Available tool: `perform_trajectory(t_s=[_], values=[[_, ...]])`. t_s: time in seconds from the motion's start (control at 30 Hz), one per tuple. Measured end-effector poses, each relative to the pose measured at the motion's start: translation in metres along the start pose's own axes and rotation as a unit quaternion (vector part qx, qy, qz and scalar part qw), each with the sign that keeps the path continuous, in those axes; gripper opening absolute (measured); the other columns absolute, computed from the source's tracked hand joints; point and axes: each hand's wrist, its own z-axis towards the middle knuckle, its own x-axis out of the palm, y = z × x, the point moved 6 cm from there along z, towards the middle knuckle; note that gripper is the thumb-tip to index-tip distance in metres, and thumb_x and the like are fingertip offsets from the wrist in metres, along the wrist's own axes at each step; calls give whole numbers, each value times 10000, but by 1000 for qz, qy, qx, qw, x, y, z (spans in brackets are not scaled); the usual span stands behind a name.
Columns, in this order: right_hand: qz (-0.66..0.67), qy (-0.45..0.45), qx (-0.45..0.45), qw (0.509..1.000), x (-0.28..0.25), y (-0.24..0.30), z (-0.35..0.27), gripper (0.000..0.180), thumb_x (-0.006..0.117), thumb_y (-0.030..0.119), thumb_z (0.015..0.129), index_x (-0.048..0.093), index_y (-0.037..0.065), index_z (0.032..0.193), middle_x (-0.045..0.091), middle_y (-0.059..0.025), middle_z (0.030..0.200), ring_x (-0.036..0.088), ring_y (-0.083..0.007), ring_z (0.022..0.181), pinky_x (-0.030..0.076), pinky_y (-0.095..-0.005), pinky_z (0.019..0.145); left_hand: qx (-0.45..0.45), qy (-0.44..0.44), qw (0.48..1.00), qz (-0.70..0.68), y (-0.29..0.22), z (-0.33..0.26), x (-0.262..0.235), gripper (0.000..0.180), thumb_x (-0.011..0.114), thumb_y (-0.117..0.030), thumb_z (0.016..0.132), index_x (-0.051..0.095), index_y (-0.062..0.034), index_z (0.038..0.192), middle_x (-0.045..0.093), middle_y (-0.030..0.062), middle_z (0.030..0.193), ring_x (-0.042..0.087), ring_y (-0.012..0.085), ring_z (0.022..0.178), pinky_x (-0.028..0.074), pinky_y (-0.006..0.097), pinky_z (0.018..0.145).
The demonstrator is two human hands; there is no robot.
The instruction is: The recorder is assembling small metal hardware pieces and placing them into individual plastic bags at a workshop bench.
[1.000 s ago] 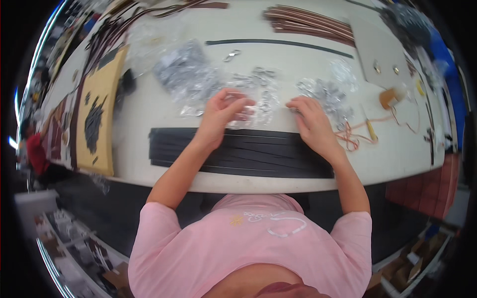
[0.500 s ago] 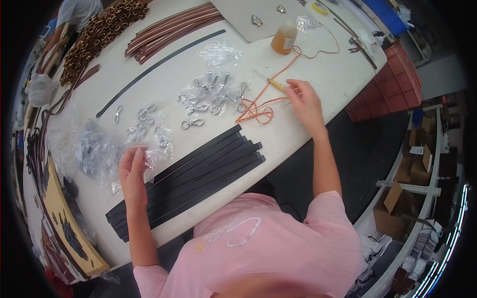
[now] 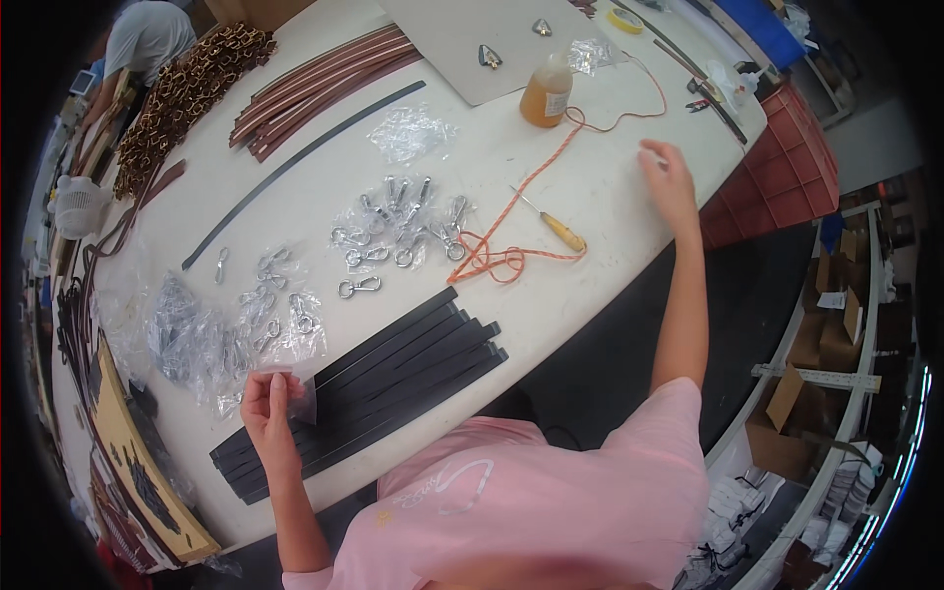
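Note:
My left hand [image 3: 267, 405] is pinched closed on a small clear plastic bag [image 3: 305, 401], above a bundle of flat black straps [image 3: 379, 383]. To the right, my right hand [image 3: 672, 187] hovers over the table near its edge, fingers loosely bent and partly apart, with nothing visible in them. A yellow-handled awl [image 3: 562, 232] lies to the left of that hand, beside a loosely looped orange cord [image 3: 490, 261]. Metal snap hooks [image 3: 403, 221] lie in a cluster on plastic left of the cord. Several more bagged snap hooks [image 3: 270, 285] are farther left.
A bottle of amber liquid [image 3: 546, 96] stands near a grey board [image 3: 447, 44]. Brown straps [image 3: 324, 84], a heap of brass-coloured hardware [image 3: 187, 93] and one long dark strap [image 3: 305, 167] occupy the far side. A red crate [image 3: 777, 167] stands beyond the table's right edge.
My right hand has moved right, away from the awl, which lies on the table. My left hand has come nearer to me with the plastic bag. The view has shifted slightly.

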Motion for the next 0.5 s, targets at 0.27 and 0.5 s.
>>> perform_trajectory(t_s=[0.27,0.5], values=[[-241,-133,65,959,-12,-219,139,612,468,81,877,370,24,1478,364,-247,1540,445,-427,1344,392,-459,1104,38,-43,993,103,-6,-31,3,90,528,-61,1031,594,-10,998,616,3,870,590,68,840,485,229,778],[-321,-47,131,937,-24,-221,154,590,474,93,900,428,197,1479,385,-134,1566,431,-329,1389,365,-435,1137,37,-23,979,198,-25,-33,18,103,526,-11,1002,619,22,971,642,36,880,606,84,828,477,226,793]])
